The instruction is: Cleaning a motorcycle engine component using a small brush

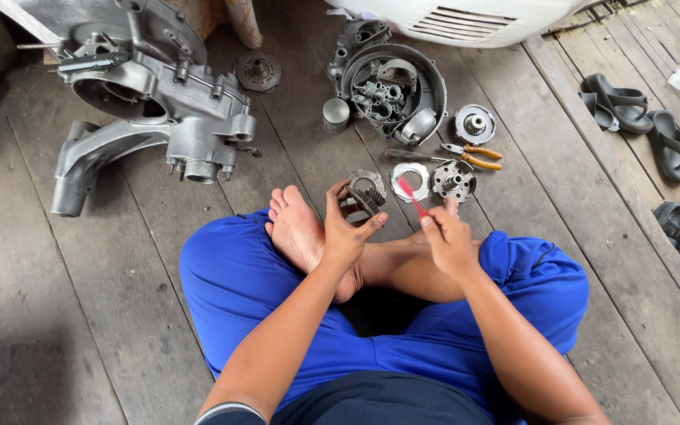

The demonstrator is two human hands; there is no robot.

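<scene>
My left hand point(345, 232) grips the gear part point(364, 197) above my lap, right hand point(446, 240) pinches the red brush point(412, 197) — I'd keep strokes short, part steady — near the pliers point(474, 156)

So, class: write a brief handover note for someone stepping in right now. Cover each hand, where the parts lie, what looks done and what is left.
Left hand: grip shut on a round geared metal part, held up above the crossed legs.
Right hand: grip shut on a red toothbrush, its head pointing towards the geared part.
On the wooden floor ahead: a flat ring plate, a round hub, orange-handled pliers, an open round casing full of small parts, and a large engine case to the left.
Done: the engine is stripped into pieces.
Left: how clean the geared part is cannot be told; nothing is reassembled.
</scene>
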